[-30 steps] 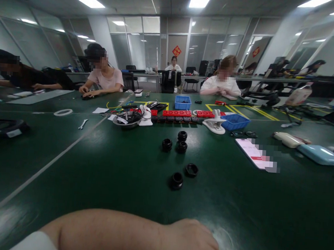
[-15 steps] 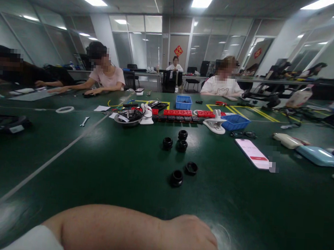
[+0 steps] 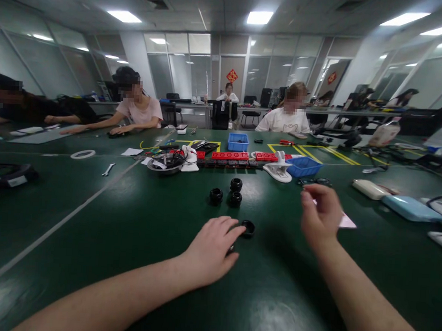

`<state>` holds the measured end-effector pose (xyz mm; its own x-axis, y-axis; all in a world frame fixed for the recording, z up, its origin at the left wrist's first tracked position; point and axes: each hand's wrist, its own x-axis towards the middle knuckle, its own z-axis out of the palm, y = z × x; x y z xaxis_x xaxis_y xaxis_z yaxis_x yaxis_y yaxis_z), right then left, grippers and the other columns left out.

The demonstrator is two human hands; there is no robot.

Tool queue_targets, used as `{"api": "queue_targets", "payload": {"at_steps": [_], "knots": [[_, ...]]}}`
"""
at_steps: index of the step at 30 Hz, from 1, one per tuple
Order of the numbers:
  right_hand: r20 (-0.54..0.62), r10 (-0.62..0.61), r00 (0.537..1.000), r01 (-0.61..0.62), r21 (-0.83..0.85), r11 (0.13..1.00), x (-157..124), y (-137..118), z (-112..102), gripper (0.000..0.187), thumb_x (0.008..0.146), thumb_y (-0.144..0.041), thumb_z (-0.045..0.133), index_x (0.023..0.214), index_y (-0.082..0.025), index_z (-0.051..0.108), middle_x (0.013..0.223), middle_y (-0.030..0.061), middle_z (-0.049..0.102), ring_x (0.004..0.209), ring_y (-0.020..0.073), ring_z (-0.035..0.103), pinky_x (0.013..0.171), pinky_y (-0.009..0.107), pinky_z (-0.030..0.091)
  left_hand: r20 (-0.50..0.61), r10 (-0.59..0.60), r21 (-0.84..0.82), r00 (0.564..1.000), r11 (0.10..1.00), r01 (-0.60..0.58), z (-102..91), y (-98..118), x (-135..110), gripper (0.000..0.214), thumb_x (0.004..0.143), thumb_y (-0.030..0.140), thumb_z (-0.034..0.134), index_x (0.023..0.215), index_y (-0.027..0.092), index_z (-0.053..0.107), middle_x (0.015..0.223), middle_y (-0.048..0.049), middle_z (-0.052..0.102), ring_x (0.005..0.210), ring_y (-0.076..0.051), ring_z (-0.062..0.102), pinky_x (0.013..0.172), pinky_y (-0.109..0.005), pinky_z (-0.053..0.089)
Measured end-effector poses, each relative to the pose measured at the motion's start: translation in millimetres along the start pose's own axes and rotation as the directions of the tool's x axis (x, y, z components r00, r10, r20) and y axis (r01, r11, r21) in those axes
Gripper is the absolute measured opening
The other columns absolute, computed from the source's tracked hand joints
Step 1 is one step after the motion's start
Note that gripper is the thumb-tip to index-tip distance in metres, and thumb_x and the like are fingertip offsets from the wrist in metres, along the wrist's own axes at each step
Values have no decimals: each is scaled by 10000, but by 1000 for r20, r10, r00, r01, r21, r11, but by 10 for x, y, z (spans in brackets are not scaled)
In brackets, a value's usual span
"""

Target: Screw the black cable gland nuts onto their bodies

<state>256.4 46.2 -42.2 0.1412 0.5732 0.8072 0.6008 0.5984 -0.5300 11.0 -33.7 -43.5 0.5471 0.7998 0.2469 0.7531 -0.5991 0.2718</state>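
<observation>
Several small black ring-shaped parts lie on the green table. My left hand point(image 3: 212, 250) reaches over one black ring-shaped part point(image 3: 231, 249), which is mostly hidden under the fingers. Its thumb and fingers are spread around that part. The index fingertip comes close to a flatter open black ring point(image 3: 247, 228); whether it touches cannot be seen. My right hand point(image 3: 321, 214) is raised above a phone point(image 3: 348, 221) and covers most of it. The right fingers are curled, thumb tip near index tip; anything pinched there is too small to make out.
Farther off are three black ring parts point(image 3: 235, 199), a red block row point(image 3: 229, 156), blue bins point(image 3: 238, 141), white clamps point(image 3: 278, 168) and a dish of cables point(image 3: 164, 163). A wrench point(image 3: 108, 169) lies left, a light blue case point(image 3: 411, 208) right. Other people sit across.
My left hand has moved forward from the near edge to the black ring parts. My right hand has come into view over the phone. The view has tilted slightly upward.
</observation>
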Motion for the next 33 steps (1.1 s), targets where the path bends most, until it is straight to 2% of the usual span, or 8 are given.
{"api": "queue_targets", "payload": {"at_steps": [2, 5, 10, 13, 16, 22, 29, 33], "knots": [[78, 14, 997, -16, 26, 1000, -40, -26, 93, 219, 822, -298, 500, 980, -152, 539, 790, 28, 554, 714, 151, 539, 647, 299, 464, 67, -43, 48, 997, 998, 39, 9, -101, 32, 445, 795, 249, 546, 1229, 228, 452, 1251, -59, 510, 1166, -238, 428, 985, -430, 333], [211, 82, 974, -91, 29, 995, -103, -55, 201, 249, 801, -298, 483, 1004, -157, 516, 760, 25, 538, 682, 151, 518, 628, 289, 447, 173, -70, 30, 982, 997, 66, 5, -183, 84, 405, 795, 303, 567, 1189, 241, 497, 1150, -33, 591, 1066, -202, 523, 908, -362, 424], [346, 211, 914, -215, -25, 976, -188, 27, 300, 255, 792, -317, 466, 986, -161, 522, 746, 23, 543, 653, 145, 515, 611, 278, 435, 219, -175, 126, 960, 981, 150, -101, -268, 118, 388, 763, 341, 602, 1142, 288, 536, 1131, 6, 613, 1046, -204, 550, 880, -351, 438], [402, 233, 886, -238, -38, 971, -223, 76, 355, 256, 779, -308, 471, 983, -165, 530, 734, 19, 554, 624, 141, 516, 587, 274, 431, 193, -274, 217, 942, 948, 232, -160, -426, 88, 371, 756, 359, 602, 1120, 314, 548, 1118, 28, 620, 1025, -198, 566, 858, -315, 446], [455, 240, 857, -248, -43, 968, -245, 66, 391, 268, 771, -303, 472, 994, -167, 536, 733, 18, 566, 623, 143, 523, 584, 275, 427, 148, -363, 281, 920, 907, 313, -211, -673, 47, 382, 763, 389, 580, 1130, 289, 542, 1106, -1, 624, 992, -215, 580, 814, -324, 461], [517, 258, 816, -255, -78, 964, -276, 12, 416, 262, 762, -309, 472, 964, -170, 564, 713, 17, 578, 636, 157, 536, 590, 287, 417, 60, -537, 392, 842, 788, 475, -335, -1250, 21, 373, 762, 414, 554, 1107, 271, 558, 1094, -49, 623, 963, -254, 584, 717, -314, 469], [539, 271, 797, -260, -98, 961, -281, 46, 416, 244, 768, -304, 463, 953, -174, 556, 699, 8, 577, 632, 151, 534, 601, 283, 407, 6, -660, 437, 751, 677, 592, -485, -1854, -1, 399, 737, 450, 565, 1089, 262, 578, 1093, -67, 625, 968, -283, 578, 693, -312, 467], [573, 250, 781, -240, -95, 966, -298, 15, 418, 195, 742, -299, 507, 897, -183, 530, 693, -7, 554, 615, 137, 511, 578, 262, 392, -30, -707, 420, 707, 633, 651, -574, -2150, -47, 404, 743, 453, 572, 1064, 209, 594, 1104, -114, 613, 989, -311, 563, 704, -330, 462]]}}
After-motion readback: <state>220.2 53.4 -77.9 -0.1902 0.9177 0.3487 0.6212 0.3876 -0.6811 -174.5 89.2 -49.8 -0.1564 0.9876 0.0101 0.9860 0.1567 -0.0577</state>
